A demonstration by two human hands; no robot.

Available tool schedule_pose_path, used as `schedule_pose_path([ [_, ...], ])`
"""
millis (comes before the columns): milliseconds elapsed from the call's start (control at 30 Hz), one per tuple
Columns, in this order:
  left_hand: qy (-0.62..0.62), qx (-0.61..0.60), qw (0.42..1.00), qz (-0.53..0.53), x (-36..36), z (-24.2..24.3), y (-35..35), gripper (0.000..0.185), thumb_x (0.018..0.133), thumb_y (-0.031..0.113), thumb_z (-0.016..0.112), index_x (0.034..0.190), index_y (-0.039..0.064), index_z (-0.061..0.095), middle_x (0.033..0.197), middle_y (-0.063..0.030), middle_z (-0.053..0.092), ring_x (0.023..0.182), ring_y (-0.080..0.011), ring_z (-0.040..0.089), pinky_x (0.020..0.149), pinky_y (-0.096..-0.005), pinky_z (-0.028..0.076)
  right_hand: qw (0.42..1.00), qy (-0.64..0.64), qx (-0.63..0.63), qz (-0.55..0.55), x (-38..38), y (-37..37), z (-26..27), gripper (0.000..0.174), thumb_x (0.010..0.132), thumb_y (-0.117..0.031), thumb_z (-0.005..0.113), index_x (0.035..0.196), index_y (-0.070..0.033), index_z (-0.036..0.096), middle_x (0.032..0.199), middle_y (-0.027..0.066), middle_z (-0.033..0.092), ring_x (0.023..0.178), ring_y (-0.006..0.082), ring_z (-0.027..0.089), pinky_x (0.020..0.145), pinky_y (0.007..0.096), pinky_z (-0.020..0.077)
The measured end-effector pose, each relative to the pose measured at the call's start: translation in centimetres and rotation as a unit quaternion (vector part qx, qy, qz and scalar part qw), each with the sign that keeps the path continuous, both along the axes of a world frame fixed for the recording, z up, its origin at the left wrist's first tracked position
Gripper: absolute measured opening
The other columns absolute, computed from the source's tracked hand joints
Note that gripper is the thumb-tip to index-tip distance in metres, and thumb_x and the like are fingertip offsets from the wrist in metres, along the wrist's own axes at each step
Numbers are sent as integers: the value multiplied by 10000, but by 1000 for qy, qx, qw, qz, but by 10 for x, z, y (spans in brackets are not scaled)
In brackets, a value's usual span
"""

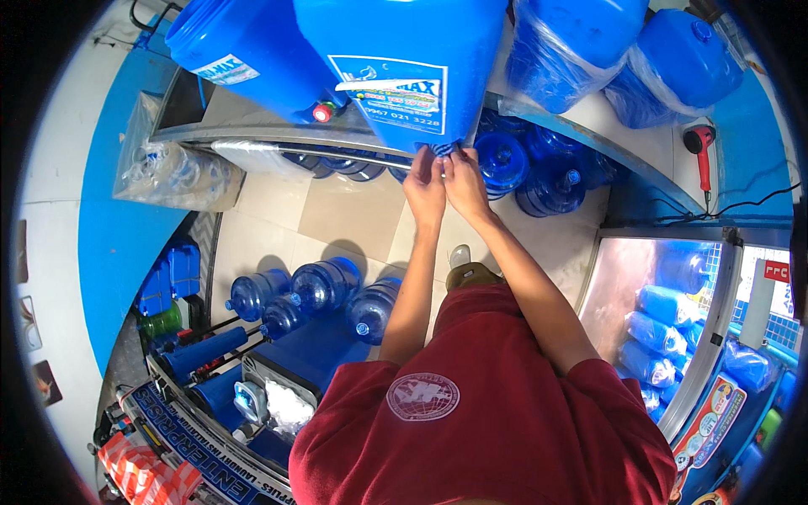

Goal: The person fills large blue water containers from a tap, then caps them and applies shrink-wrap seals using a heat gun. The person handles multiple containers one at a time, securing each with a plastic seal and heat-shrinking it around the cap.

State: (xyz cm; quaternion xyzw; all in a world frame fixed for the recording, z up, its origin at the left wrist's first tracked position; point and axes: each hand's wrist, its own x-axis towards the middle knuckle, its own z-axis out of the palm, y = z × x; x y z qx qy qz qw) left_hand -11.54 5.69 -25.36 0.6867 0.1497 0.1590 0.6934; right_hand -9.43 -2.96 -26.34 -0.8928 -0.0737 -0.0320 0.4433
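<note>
A large blue plastic water container (404, 38) with a printed label stands before me at the top of the view. My left hand (425, 188) and my right hand (465, 183) meet at its lower near edge. The fingertips of both hands are on a small blue-and-white patterned piece (444, 149) there; its exact kind is too small to tell. To the left stands another blue container (252, 57), with a red-and-white tap or cap (322, 112) near its base.
Blue containers in clear plastic (568, 44) stand upper right, near a red heat gun or hair dryer (699, 142). Round water bottles (552, 189) sit below the counter; more bottles (325, 284) lie on the left. A glass door (656, 303) is at right.
</note>
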Motion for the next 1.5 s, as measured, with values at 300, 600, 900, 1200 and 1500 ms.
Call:
schedule_pose_path([
  [300,34,17,999,-2,0,-9,4,463,1041,190,534,1380,-124,496,1215,-211,667,1129,-200,590,993,-323,450,998,3,58,3,16,-16,21,436,912,-302,709,1117,31,518,847,256,666,814,436,684,686,515,530],
  [600,27,20,999,-17,-2,-19,9,558,1002,213,599,1442,-88,432,1436,-198,510,1275,-249,530,1096,-350,393,969,-12,-181,-168,-9,-387,60,258,894,-283,691,1017,-57,710,974,164,732,921,323,704,812,428,551],
  [900,168,261,948,66,6,52,-5,638,877,340,781,1270,-119,577,1175,-205,687,1065,-231,665,937,-324,500,858,37,-399,-322,159,-825,-25,871,770,-606,731,1337,12,496,1218,344,596,1140,501,589,956,511,494],
  [1200,233,474,849,23,34,80,-28,481,833,432,783,1028,-5,732,963,-175,748,895,-245,725,788,-374,529,827,103,-392,-390,204,-840,-68,637,850,-489,610,1386,-172,478,1156,269,667,1068,468,645,875,546,530],
  [1500,204,446,871,6,40,63,-14,373,840,326,795,1047,21,733,958,-115,759,862,-166,684,794,-362,521,901,-186,-246,-304,-47,-733,-70,374,866,-301,719,1089,-3,682,965,160,710,905,276,674,835,371,517],
])
